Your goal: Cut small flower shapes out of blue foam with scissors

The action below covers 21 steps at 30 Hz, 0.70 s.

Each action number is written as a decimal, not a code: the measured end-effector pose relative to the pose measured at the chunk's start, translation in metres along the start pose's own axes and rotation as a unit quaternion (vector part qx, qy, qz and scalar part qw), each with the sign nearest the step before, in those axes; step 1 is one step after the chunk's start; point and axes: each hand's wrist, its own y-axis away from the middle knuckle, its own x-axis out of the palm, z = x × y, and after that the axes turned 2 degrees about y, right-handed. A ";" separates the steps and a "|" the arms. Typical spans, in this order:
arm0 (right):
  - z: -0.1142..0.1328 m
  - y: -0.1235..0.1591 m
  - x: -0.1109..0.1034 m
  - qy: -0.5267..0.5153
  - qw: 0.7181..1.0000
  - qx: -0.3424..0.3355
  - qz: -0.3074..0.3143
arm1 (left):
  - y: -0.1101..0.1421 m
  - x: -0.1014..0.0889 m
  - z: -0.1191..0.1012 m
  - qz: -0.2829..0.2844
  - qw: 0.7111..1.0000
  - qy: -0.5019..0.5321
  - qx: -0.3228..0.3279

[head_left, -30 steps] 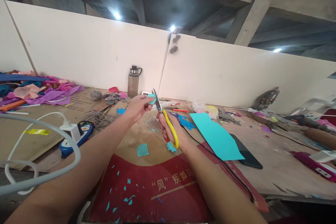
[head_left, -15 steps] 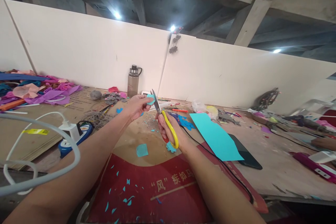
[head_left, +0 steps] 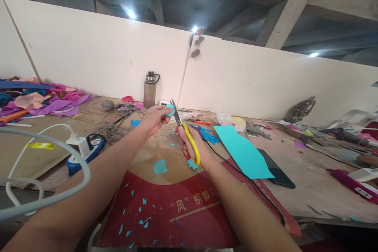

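Take the scissors' pivot as the dial's centre, with 12 o'clock toward the white wall panels (head_left: 245,78). The fingers hide part of the small turquoise piece (head_left: 170,109), and whether a blade touches it is hard to make out, as is how far the blades part. The right hand (head_left: 186,143) covers some of the handles of the scissors (head_left: 177,117) and partly hides the blue cut-outs (head_left: 210,137) at 4 o'clock; a scalloped piece (head_left: 193,164) shows just below it. The turquoise sheet (head_left: 243,151), also toward 4, overlaps the dark phone-like slab (head_left: 282,175). The frame cuts off the white cable (head_left: 85,175) on the left and the magenta power strip (head_left: 344,179) on the right.

The right hand wraps around the scissors' handles; the left hand (head_left: 156,120), at 9, pinches the small piece just beside the blades. The tips point toward 11, so the long axis runs 11 to 5; the sheet's lies about the same way.

Between the forearms, the red-and-tan cardboard (head_left: 165,201) gives low, flat room toward 6, with a loose turquoise square (head_left: 160,167) at 7 and scattered slivers nearer its front edge. The bottle (head_left: 149,91) stands upright between 10 and 11.
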 end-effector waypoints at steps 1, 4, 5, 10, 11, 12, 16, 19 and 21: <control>-0.001 0.000 0.000 -0.005 1.000 0.003 0.000 | 0.000 0.001 0.001 -0.005 1.000 0.005 0.001; -0.004 -0.001 0.001 -0.017 1.000 0.005 0.001 | 0.001 0.002 0.004 -0.011 1.000 0.018 0.004; -0.006 -0.002 0.000 -0.018 1.000 0.002 0.001 | 0.001 0.003 0.004 -0.011 1.000 0.021 0.003; -0.008 -0.002 0.000 -0.013 1.000 -0.012 0.001 | 0.003 0.004 0.001 -0.008 1.000 0.028 -0.001; -0.007 -0.002 -0.001 -0.011 1.000 -0.012 0.000 | 0.003 0.004 0.001 -0.008 1.000 0.028 0.000; -0.007 -0.002 -0.001 -0.011 1.000 -0.011 -0.003 | 0.004 0.004 0.000 -0.007 1.000 0.028 0.000; -0.005 -0.001 0.000 -0.010 1.000 -0.003 -0.009 | 0.003 0.003 0.001 -0.011 0.999 0.031 0.004; -0.005 -0.001 0.000 -0.011 1.000 0.003 -0.009 | 0.003 0.003 0.001 -0.015 0.999 0.031 0.007; -0.004 -0.001 0.000 -0.005 1.000 0.004 -0.012 | 0.003 0.002 0.001 -0.013 0.999 0.031 0.009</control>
